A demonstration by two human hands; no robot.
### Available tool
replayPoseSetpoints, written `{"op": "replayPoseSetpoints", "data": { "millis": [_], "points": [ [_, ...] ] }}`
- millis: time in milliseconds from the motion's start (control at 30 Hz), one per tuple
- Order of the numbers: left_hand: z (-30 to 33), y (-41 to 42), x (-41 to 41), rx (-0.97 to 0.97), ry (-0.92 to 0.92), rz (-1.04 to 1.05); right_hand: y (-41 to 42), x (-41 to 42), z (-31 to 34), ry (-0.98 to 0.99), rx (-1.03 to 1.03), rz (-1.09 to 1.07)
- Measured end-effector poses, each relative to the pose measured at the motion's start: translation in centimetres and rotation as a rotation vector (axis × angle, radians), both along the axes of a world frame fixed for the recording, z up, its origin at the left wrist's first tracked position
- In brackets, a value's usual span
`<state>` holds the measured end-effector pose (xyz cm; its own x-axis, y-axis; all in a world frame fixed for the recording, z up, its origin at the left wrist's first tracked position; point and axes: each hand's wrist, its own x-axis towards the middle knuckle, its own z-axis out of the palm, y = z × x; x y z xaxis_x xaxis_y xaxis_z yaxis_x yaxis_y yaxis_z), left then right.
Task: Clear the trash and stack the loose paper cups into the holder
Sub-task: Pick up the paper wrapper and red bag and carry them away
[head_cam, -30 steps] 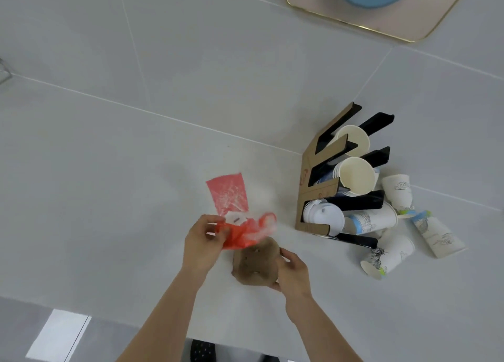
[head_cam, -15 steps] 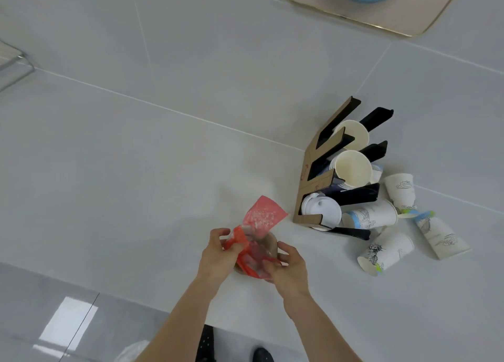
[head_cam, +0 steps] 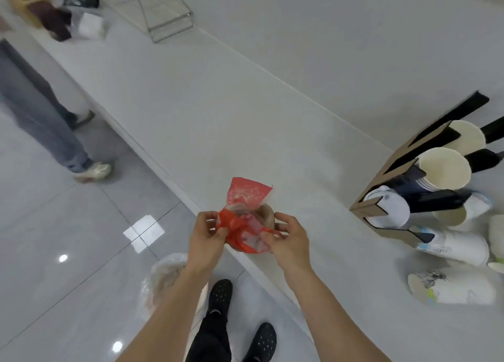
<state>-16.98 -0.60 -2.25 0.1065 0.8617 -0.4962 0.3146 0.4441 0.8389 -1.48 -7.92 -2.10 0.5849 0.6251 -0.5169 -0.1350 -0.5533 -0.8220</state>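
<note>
Both my hands hold a crumpled red plastic wrapper (head_cam: 245,214) with a brown paper wad (head_cam: 266,214) tucked behind it, over the counter's front edge. My left hand (head_cam: 207,233) pinches the wrapper's left side and my right hand (head_cam: 286,236) grips its right side. A brown and black cardboard cup holder (head_cam: 392,187) stands at the right with white paper cups (head_cam: 444,168) stacked in its slots. Loose paper cups lie on the counter beside it, one (head_cam: 458,248) on its side near the holder's base and another (head_cam: 452,286) nearer to me.
The white counter (head_cam: 218,110) runs diagonally to the far left. A bin lined with a clear bag (head_cam: 163,277) stands on the grey floor below my left arm. Another person's legs (head_cam: 49,121) stand at the left. A wire rack (head_cam: 161,9) sits at the counter's far end.
The view has swung left and down, showing the floor, bin and counter edge. My hands have drawn the wrapper and brown wad toward the counter's front edge, both now gripping it.
</note>
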Motion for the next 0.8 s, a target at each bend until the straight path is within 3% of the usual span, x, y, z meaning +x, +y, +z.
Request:
{"op": "replayPoseSetpoints", "data": {
  "millis": [167, 467, 800],
  "points": [
    [-0.7, -2.0, -6.8, -0.017, 0.049, 0.211, 1.0, -6.0, -0.7, 0.017, -0.028, 0.189],
    [-5.1, -3.5, -15.1, -0.118, 0.200, 0.338, 1.8, -15.0, -5.6, 0.011, -0.199, 0.391],
    [-13.0, -2.5, -21.5, -0.282, 0.246, 0.298, 4.1, -21.9, -11.9, 0.036, -0.390, 0.585]
  ]
}}
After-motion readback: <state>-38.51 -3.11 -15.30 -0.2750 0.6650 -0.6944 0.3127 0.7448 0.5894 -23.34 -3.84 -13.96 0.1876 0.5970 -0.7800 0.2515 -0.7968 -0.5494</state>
